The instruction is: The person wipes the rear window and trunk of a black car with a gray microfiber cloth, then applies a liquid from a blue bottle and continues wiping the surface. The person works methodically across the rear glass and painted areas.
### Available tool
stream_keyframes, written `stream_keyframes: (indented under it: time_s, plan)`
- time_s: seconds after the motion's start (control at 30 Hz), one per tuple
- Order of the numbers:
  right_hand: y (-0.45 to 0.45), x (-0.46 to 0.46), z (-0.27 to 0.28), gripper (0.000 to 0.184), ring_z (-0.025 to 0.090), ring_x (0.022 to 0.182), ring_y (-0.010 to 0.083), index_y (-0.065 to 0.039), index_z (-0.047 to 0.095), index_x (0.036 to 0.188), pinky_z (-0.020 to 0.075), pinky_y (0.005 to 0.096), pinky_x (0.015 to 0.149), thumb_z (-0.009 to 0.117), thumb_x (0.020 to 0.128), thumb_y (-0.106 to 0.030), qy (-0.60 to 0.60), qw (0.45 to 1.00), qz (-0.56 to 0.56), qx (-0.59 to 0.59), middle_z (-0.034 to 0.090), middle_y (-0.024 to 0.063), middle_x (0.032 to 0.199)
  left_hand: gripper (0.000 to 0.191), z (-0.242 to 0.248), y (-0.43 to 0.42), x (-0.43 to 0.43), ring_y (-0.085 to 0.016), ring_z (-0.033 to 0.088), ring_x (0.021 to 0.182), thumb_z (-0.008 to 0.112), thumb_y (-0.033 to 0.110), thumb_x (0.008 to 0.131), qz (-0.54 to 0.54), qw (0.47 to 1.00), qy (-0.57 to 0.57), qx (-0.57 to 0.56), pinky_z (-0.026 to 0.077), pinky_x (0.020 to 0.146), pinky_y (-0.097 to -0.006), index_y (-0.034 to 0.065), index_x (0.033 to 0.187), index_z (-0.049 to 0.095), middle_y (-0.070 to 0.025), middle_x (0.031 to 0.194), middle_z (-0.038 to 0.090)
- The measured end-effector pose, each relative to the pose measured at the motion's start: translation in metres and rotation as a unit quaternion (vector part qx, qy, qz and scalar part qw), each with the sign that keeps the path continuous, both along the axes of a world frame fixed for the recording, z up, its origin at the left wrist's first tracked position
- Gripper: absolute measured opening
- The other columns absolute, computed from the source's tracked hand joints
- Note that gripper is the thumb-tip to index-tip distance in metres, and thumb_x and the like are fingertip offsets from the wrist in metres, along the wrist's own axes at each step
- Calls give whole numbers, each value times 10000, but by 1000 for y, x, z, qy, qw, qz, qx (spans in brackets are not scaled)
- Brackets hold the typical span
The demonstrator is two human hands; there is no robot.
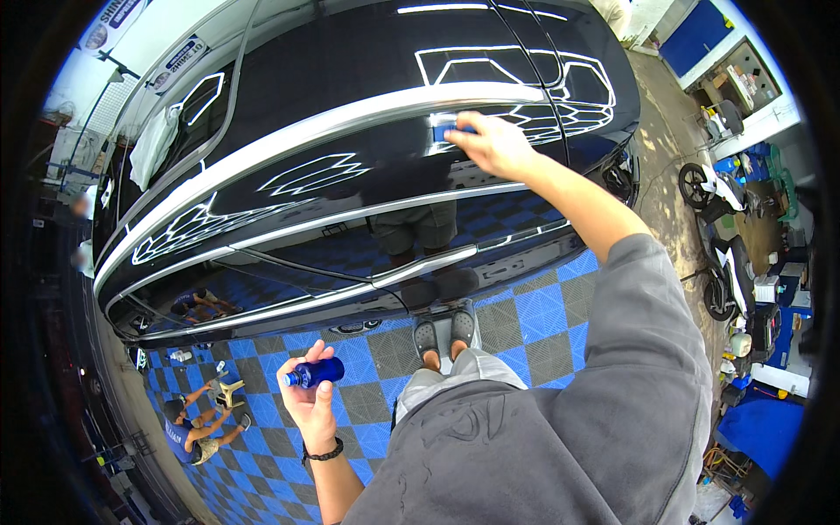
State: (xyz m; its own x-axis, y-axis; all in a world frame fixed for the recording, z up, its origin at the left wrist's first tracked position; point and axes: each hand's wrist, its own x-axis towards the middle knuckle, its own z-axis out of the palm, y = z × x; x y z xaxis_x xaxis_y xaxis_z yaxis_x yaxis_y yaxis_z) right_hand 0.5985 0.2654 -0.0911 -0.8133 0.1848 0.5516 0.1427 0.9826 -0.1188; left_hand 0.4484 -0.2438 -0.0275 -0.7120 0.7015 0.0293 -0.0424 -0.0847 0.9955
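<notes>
A small blue glass-like bottle (320, 372) lies across the palm of my left hand (308, 400), its neck pointing left, fingers curled around it. My right hand (489, 144) reaches out over the glossy black roof (394, 141) of a car and grips a small blue applicator block (443, 129), pressed against the paint. The block's underside is hidden. Beside it runs a bright roof rail (328, 120), and the paint mirrors white hexagonal lights. Nearer to me are the dark side windows (302, 252) with bright trim.
My feet in dark clogs (426, 338) stand on a pale raised step (472, 321) at the car's side. Blue and grey floor tiles (538, 312) surround it. A co-worker (187, 433) crouches by a small stool (230, 394) at lower left. Motorcycles (722, 275) stand at right.
</notes>
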Motion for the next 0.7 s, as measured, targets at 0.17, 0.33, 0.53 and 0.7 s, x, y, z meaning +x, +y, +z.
stream_keyframes:
  time_s: [0.17,0.33,0.53,0.7]
  plan:
    - [-19,42,-33,397,648,785,274,-217,682,1223,542,399,681,749,839,-143,-32,975,169,139,662,127,1148,630,1,1,2,-345,625,1255,853,245,880,4,1000,-5,2,481,1095,-508,75,1337,455,-247,1381,614]
    - [8,40,-16,320,675,826,309,-205,644,1224,554,420,697,697,908,-197,-159,986,51,19,660,87,1145,633,3,10,1,-344,627,1252,855,239,877,-3,1000,1,-9,481,1097,-505,76,1337,453,-246,1379,615]
    - [26,37,14,197,689,818,361,-165,680,1162,581,445,710,630,971,-167,29,995,-60,-73,629,106,1133,629,3,24,5,-341,629,1249,858,224,873,-40,999,0,-6,480,1097,-505,79,1330,450,-249,1386,609]
    - [-7,83,-27,301,687,785,214,-185,686,1127,563,373,689,680,826,-191,-54,980,86,172,648,116,1261,633,1,28,9,-341,629,1249,859,224,872,-41,999,-21,-9,477,1098,-507,81,1330,446,-250,1381,612]
